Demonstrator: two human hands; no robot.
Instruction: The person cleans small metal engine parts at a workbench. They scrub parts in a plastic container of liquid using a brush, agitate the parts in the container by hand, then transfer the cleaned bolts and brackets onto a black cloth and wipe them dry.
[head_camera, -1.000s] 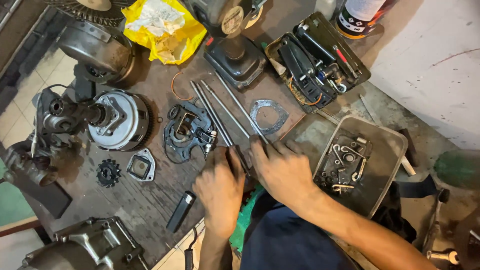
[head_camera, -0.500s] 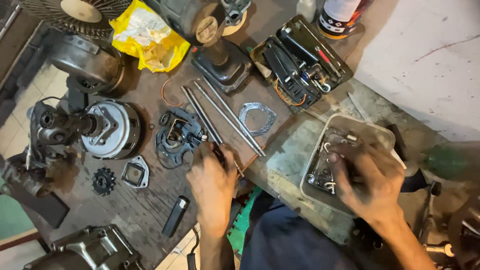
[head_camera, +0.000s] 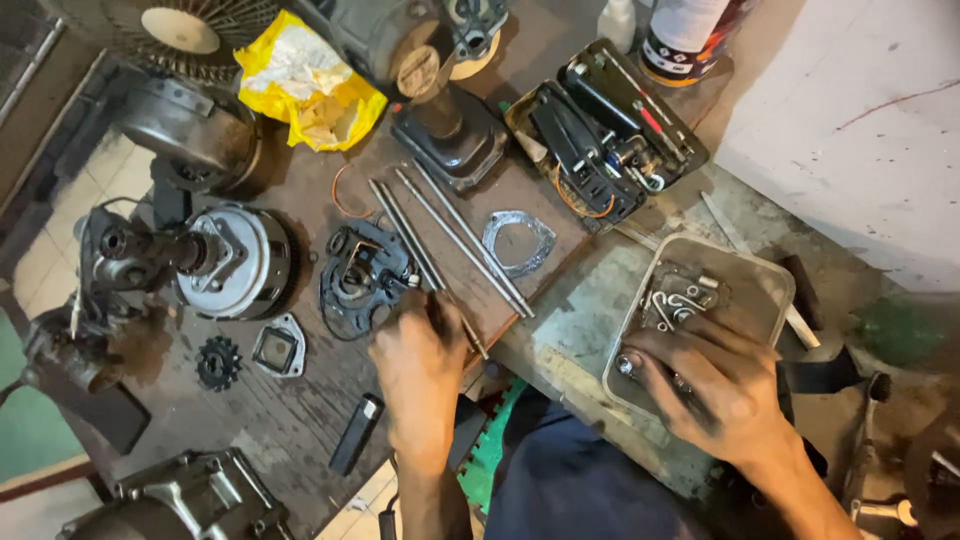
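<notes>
My left hand (head_camera: 420, 370) lies palm down at the near end of several long metal rods (head_camera: 470, 250) on the brown bench, its fingertips pinched on one rod's end. A dark round stator plate (head_camera: 360, 275) lies just left of those fingers. My right hand (head_camera: 715, 385) reaches palm down into a grey metal tray (head_camera: 770, 275), fingers spread over small bolts and clips (head_camera: 680, 295) in it. What lies under that palm is hidden.
A triangular metal gasket (head_camera: 518, 240) lies right of the rods. A clutch drum (head_camera: 235, 260), small sprocket (head_camera: 217, 362), square bracket (head_camera: 278, 348) and black lighter (head_camera: 357, 432) sit to the left. Behind are an open black case (head_camera: 600, 130), yellow bag (head_camera: 305, 85) and spray can (head_camera: 690, 35).
My right hand left the rods, swung right and went down into the metal tray. My left hand stayed at the rods' near ends.
</notes>
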